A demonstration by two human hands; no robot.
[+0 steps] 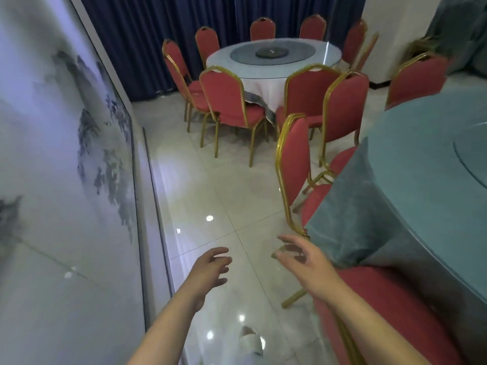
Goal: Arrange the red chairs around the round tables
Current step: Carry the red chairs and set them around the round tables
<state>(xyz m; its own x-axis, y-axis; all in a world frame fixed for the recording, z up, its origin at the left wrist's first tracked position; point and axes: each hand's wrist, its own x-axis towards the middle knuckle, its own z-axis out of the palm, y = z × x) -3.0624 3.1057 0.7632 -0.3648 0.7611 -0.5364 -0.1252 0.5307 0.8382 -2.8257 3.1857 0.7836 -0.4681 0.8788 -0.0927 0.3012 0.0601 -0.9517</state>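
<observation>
Both my hands hover over the tiled floor with relaxed, spread fingers and hold nothing. My left hand (212,268) is lower centre; my right hand (303,259) is just short of the near round table's teal cloth (411,196). A red chair with a gold frame (293,164) stands pushed in at that table, ahead of my right hand. Another red chair (382,309) lies under my right forearm, partly hidden. Several red chairs such as one (224,93) ring the far round table (271,55) with its glass turntable.
A large framed ink landscape panel (66,167) fills the left wall. Dark blue curtains (147,27) hang behind the far table. Glossy floor tiles (210,193) form an aisle between the wall and the tables. My white shoe (251,341) shows at the bottom.
</observation>
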